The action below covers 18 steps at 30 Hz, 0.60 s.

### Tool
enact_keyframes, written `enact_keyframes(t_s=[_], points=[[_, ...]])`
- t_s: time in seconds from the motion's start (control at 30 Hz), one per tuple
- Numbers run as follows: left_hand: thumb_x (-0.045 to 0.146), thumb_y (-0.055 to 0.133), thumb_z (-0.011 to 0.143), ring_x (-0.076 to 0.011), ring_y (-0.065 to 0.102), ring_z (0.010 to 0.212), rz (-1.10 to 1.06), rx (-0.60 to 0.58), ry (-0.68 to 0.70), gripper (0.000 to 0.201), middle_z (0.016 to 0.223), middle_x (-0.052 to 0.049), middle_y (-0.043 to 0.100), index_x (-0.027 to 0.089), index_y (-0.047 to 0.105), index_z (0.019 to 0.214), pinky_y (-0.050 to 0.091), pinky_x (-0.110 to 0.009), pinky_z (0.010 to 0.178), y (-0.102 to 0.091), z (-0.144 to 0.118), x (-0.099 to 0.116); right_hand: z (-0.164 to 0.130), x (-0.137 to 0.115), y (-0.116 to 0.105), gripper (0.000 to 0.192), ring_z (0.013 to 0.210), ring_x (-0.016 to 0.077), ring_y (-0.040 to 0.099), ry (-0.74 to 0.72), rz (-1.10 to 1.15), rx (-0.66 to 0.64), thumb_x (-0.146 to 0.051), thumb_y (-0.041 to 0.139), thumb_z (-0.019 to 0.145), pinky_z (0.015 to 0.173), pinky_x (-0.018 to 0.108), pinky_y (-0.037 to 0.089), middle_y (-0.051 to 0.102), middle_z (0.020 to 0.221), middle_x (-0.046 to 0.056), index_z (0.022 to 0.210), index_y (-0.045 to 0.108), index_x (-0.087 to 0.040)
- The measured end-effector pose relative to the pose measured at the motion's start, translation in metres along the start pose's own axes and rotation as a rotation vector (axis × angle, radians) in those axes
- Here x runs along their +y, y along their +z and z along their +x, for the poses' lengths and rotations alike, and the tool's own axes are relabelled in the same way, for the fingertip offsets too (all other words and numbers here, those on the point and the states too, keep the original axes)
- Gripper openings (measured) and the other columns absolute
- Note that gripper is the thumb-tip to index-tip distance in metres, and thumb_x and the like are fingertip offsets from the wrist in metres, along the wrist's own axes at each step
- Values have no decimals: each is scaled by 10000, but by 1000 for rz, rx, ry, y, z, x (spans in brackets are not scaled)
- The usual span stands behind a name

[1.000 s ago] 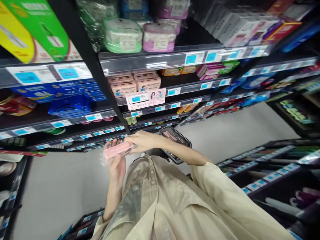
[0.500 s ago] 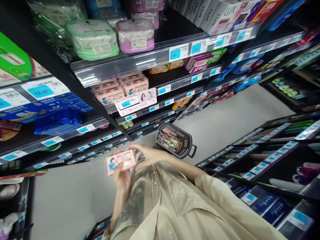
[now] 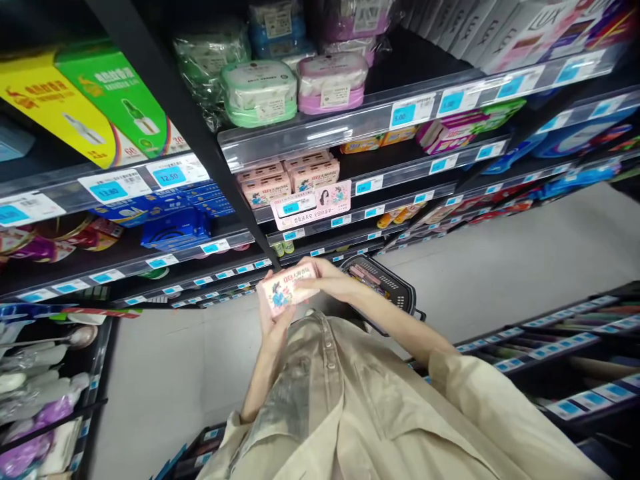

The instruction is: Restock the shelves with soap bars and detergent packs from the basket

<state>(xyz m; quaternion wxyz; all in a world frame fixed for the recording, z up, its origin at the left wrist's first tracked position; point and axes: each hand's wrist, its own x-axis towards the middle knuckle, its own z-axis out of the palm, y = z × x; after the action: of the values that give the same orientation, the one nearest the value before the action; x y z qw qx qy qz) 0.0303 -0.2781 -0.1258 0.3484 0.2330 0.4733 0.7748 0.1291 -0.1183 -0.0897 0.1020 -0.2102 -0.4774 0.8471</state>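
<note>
Currently held: one small pink box (image 3: 289,291), flat and rectangular, carried just in front of the person's chest, near the centre of the view. Left hand (image 3: 273,325) cups it from below at 6 o'clock, fingers curled up around the near end; right hand (image 3: 327,283) closes over its far end at 3 o'clock, thumb and fingers pinched on the short edge. Both hands are shut on it, neither fully wrapped. Handling, as judged: light, stiff carton, probably a bar of soap, with smooth printed faces that could slip; best taken by the two short ends or across the narrow sides, as now; corners would dent if squeezed hard. Printing on the box: red characters and a cartoon figure in blue, too small to read. Matching pink boxes (image 3: 290,179) sit stacked on the shelf (image 3: 320,137) at 12 o'clock, behind a pink promotional tag (image 3: 313,203) with a blue price patch, figures unclear. Legible elsewhere: price labels "12.50" (image 3: 170,175) at 10 o'clock and "5.00" (image 3: 404,113) at 1 o'clock; white cartons marked "LUX" (image 3: 495,30) at 1 o'clock. Black shopping basket (image 3: 400,293) on the floor at 3 o'clock of the hands, holding packets.
</note>
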Motion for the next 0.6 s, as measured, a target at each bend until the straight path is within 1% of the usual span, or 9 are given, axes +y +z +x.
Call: enact_keyframes(t_s=[0.07, 0.1, 0.17, 0.23, 0.3, 0.37, 0.43, 0.53, 0.6], points=[[347, 897, 806, -308, 632, 1310, -20, -20, -8, 696, 1479, -112, 616, 343, 621, 1445, 561, -429, 1065, -4, -3, -5, 5, -23, -9, 538, 804, 210, 765, -16, -10, 79, -436, 977, 699, 561, 261, 656, 779, 1043, 102, 1058, 684, -162], [355, 880, 826, -307, 638, 1290, -20, -34, -21, 642, 1469, -125, 623, 327, 644, 1423, 568, -428, 1038, -6, -6, -8, 8, -36, -14, 526, 837, 226, 775, -35, -9, 114, -436, 948, 738, 619, 292, 684, 780, 1095, 130, 1098, 690, -154], [382, 848, 857, -302, 656, 1230, -3, -60, -78, 552, 1439, -155, 642, 282, 683, 1375, 577, -414, 976, -11, -12, -11, 14, -62, -23, 483, 948, 265, 783, -113, -4, 161, -415, 878, 817, 812, 382, 716, 765, 1202, 167, 1167, 682, -148], [397, 842, 859, -282, 673, 1159, 17, -71, -144, 502, 1395, -159, 667, 258, 712, 1324, 572, -387, 930, -16, -19, -13, 22, -89, -30, 424, 1127, 302, 753, -241, -40, 181, -370, 806, 883, 1017, 472, 665, 724, 1326, 171, 1219, 657, -158], [403, 851, 845, -263, 682, 1097, 28, -61, -178, 457, 1322, -146, 700, 245, 735, 1258, 565, -371, 900, -19, -24, -13, 34, -112, -37, 381, 1267, 332, 693, -374, -127, 215, -337, 765, 925, 1111, 538, 604, 689, 1391, 159, 1240, 631, -171], [402, 852, 838, -250, 689, 1051, 35, -40, -191, 407, 1230, -131, 728, 232, 745, 1192, 556, -359, 882, -20, -26, -13, 51, -130, -44, 354, 1323, 352, 655, -469, -231, 267, -325, 742, 963, 1117, 590, 582, 684, 1376, 153, 1253, 612, -170], [395, 852, 836, -241, 696, 1019, 39, -21, -192, 359, 1148, -115, 743, 224, 747, 1133, 546, -345, 864, -21, -26, -13, 73, -143, -50, 335, 1327, 354, 646, -526, -300, 313, -303, 743, 977, 1097, 612, 583, 690, 1338, 144, 1247, 604, -163], [391, 856, 833, -226, 701, 963, 38, -19, -168, 326, 1076, -101, 751, 217, 741, 1083, 532, -329, 838, -21, -24, -11, 105, -153, -58, 327, 1306, 331, 654, -534, -341, 324, -265, 751, 972, 1091, 598, 584, 690, 1315, 133, 1235, 598, -145], [393, 860, 832, -217, 701, 927, 38, -32, -151, 319, 1037, -96, 753, 209, 738, 1063, 529, -328, 832, -21, -23, -9, 118, -156, -62, 369, 1287, 332, 660, -525, -401, 337, -285, 769, 957, 1091, 598, 582, 693, 1289, 131, 1245, 596, -131]])
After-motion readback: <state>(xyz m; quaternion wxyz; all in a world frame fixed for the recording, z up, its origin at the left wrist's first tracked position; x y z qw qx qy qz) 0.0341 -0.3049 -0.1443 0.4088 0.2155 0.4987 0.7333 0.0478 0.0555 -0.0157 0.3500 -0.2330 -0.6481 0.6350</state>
